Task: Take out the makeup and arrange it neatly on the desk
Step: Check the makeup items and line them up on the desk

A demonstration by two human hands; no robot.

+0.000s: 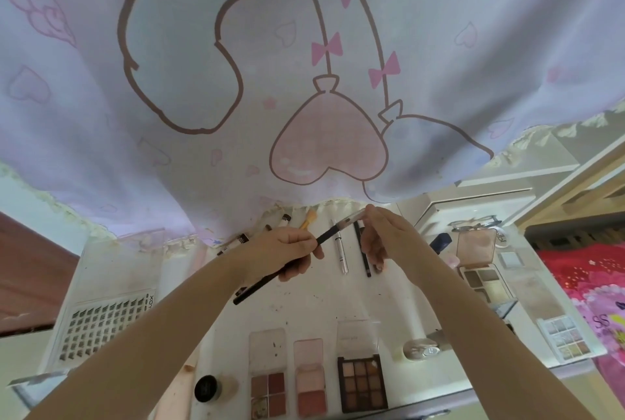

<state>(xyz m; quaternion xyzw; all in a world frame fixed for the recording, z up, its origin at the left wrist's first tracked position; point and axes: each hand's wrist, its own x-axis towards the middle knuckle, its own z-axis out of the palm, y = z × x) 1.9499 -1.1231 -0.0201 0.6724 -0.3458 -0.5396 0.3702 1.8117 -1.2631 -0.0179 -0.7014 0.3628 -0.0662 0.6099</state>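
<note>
A long black makeup pencil [270,279] with a clear cap is held over the white desk [314,304]. My left hand [291,252] grips its black shaft. My right hand [382,237] pinches the clear cap end at the top. Behind the hands lie a silver pen [341,250], a thin black pencil [363,255] and several brow pencils [241,240] in a row. Along the near edge three open eyeshadow palettes sit side by side: a brown-red one [269,385], a pink one [311,385] and a dark nine-pan one [362,382].
A tray of false lashes [105,328] lies at the left. A small black jar [207,388] stands at the near edge. More palettes [480,277] and a glitter palette [564,338] lie on the right. A printed curtain [304,64] hangs over the back of the desk.
</note>
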